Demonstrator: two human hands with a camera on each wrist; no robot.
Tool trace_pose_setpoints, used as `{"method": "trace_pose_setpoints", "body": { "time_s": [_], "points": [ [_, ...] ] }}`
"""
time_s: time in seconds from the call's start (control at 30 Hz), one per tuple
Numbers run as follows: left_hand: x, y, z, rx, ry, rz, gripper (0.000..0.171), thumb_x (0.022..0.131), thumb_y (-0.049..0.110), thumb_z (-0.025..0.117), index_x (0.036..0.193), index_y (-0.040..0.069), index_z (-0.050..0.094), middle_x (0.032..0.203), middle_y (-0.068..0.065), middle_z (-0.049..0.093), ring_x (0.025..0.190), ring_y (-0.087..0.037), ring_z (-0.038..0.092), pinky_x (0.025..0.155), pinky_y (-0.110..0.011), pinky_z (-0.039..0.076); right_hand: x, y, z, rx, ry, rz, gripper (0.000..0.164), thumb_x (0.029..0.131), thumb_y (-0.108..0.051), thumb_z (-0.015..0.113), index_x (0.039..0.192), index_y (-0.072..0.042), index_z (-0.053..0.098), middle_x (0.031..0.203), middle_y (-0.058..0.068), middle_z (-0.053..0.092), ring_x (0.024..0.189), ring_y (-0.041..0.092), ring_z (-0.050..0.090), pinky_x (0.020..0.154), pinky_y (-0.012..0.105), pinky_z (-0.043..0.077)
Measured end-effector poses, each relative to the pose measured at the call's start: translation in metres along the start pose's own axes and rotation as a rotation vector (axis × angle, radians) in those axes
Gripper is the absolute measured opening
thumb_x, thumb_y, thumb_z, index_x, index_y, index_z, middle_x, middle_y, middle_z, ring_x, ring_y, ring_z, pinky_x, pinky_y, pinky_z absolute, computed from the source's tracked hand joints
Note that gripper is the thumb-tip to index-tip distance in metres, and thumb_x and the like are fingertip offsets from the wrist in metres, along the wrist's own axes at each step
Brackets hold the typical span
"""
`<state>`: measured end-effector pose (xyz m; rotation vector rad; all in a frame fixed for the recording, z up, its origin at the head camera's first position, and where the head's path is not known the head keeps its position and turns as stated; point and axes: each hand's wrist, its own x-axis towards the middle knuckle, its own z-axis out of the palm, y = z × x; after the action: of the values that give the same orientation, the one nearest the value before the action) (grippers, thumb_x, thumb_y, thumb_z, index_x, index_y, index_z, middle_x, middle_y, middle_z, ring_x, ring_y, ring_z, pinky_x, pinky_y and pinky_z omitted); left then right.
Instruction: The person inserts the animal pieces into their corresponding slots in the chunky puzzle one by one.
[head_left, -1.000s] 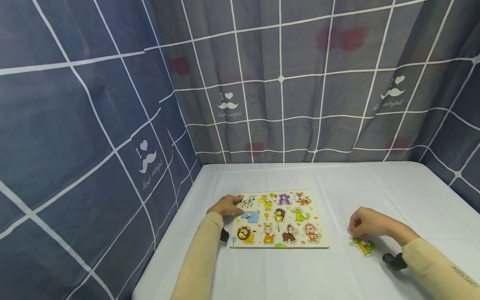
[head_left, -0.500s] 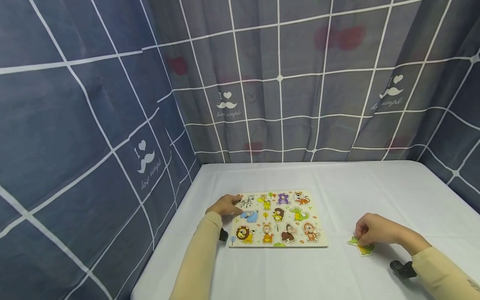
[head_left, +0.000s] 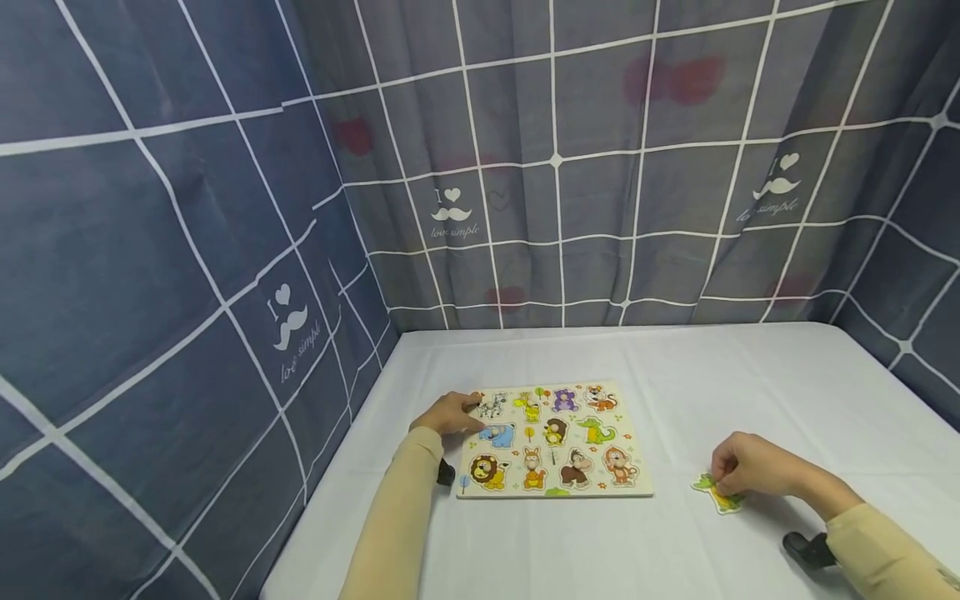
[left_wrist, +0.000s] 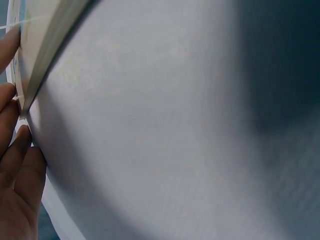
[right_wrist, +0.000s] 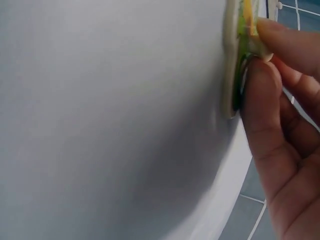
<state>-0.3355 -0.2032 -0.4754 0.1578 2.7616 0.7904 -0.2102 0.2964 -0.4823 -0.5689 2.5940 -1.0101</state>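
A wooden peg puzzle board (head_left: 555,492) with colourful animal pictures lies flat on the white table. My left hand (head_left: 447,414) rests at its left edge, thumb over the board beside the blue elephant (head_left: 498,434). In the left wrist view, its extended fingers (left_wrist: 32,175) lie around the board's corner. To the right of the board is a loose green and yellow crocodile puzzle piece (head_left: 722,500). My right hand (head_left: 757,464) pinches it between thumb and finger, partly covering it. The right wrist view shows the piece (right_wrist: 232,60) edge-on, its small knob between the fingertips.
White cloth (head_left: 675,550) covers the table. A grey checked curtain (head_left: 600,242) rises behind its far edge, and a blue one (head_left: 150,350) hangs along the left. Black wrist mounts (head_left: 808,550) sit below the sleeves. A green crocodile picture (head_left: 597,431) shows on the board's right side.
My right hand has moved a little right and down onto the crocodile piece and now pinches its knob; earlier it was just above it. My left hand stays at the board.
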Motion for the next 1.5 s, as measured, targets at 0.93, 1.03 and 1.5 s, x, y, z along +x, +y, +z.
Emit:
{"method": "trace_pose_setpoints", "body": {
  "time_s": [0.93,1.03,1.5],
  "points": [
    [0.001,0.005,-0.005,-0.027,-0.002,0.025,0.072,0.082,0.03,0.083,0.145,0.013,0.054,0.154,-0.014,0.047,0.144,-0.036,0.041,0.12,-0.051,0.034,0.034,-0.025,-0.002,-0.004,0.071,-0.044,0.008,0.082,-0.005,0.075,0.078,-0.008,0.069,0.071,-0.002,0.065,0.062,0.008,0.056,0.053,0.021,0.047],
    [0.001,0.003,-0.004,-0.031,-0.006,0.018,0.073,0.082,0.03,0.083,0.146,0.015,0.053,0.154,-0.015,0.047,0.145,-0.035,0.041,0.12,-0.052,0.033,0.04,-0.027,0.001,0.002,0.074,-0.05,0.007,0.082,-0.004,0.074,0.078,-0.008,0.07,0.071,-0.002,0.066,0.062,0.008,0.057,0.053,0.022,0.049],
    [-0.001,0.0,-0.002,0.003,-0.007,0.03,0.072,0.083,0.032,0.082,0.148,0.018,0.052,0.154,-0.015,0.046,0.145,-0.036,0.04,0.119,-0.053,0.034,0.068,-0.037,0.01,0.013,0.103,-0.034,0.007,0.082,-0.003,0.074,0.078,-0.008,0.071,0.071,-0.001,0.067,0.065,0.013,0.058,0.054,0.022,0.049]
  ]
}}
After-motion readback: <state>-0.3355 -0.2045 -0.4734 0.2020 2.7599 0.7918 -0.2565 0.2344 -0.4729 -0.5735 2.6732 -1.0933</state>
